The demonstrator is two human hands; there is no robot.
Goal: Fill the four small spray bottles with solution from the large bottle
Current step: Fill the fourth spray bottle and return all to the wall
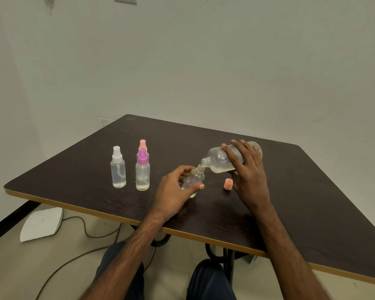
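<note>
Tipping large bottle (217, 158) over spray bottle (194, 177) rim

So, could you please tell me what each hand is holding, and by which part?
The left hand holds the open small spray bottle round its body; the right hand holds the tilted large bottle round its middle.

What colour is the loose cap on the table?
The loose cap is salmon pink; the head view shows it best.

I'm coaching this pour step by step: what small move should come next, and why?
Probably tip the large bottle in the right hand slightly further: its mouth meets the open, seemingly near-empty small bottle gripped by the left hand.
</note>
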